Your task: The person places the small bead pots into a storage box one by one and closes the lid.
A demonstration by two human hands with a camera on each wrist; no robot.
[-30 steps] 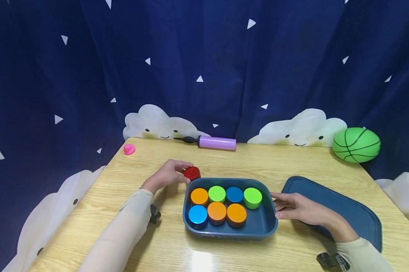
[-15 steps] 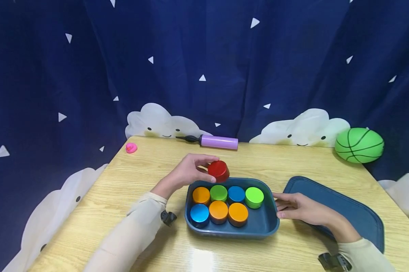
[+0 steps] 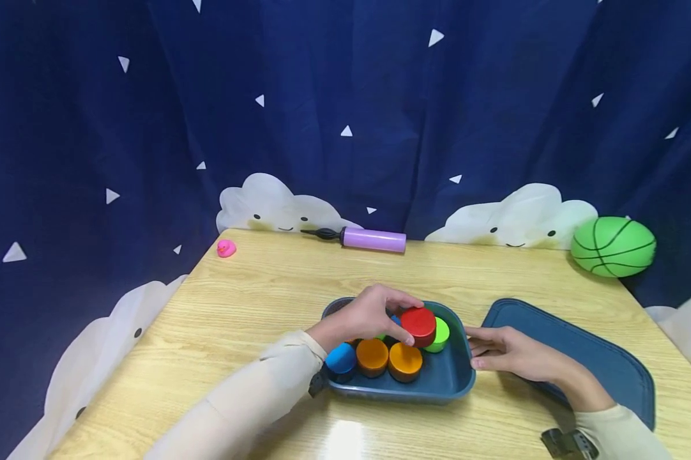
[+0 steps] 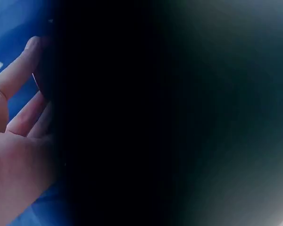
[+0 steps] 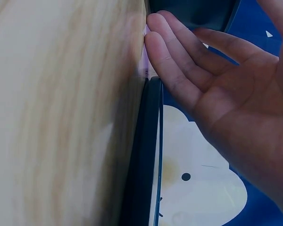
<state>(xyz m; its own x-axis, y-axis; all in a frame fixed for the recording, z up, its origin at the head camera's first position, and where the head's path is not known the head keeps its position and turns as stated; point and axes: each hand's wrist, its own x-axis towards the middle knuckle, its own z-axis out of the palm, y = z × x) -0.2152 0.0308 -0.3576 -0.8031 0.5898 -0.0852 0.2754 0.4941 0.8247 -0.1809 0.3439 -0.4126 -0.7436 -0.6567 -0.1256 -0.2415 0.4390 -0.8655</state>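
Observation:
My left hand (image 3: 371, 313) pinches a short red cylinder (image 3: 418, 324) between thumb and fingers, above the dark blue box (image 3: 394, 397). Inside the box stand short cylinders: two orange ones (image 3: 372, 356) and a light blue one (image 3: 341, 359) in front, a green one (image 3: 439, 335) at the back right. Others behind are partly covered by the left hand. At the box's right end rests my right hand (image 3: 518, 353), its fingers loosely extended against the wall. In the right wrist view, that hand's fingertips (image 5: 156, 43) lie near the box (image 5: 198, 13). A dark blur covers most of the left wrist view.
A dark blue lid (image 3: 558, 338) lies on the wooden table (image 3: 265, 281) beyond the right hand. Toward the back are a purple hand pump (image 3: 374, 239) and a pink rubber duck (image 3: 226, 248). A green ball (image 3: 613, 247) sits at the far right corner.
My left hand has lifted the red cylinder from the table left of the box and carried it right, over the box. The right hand has stayed at the box's right end.

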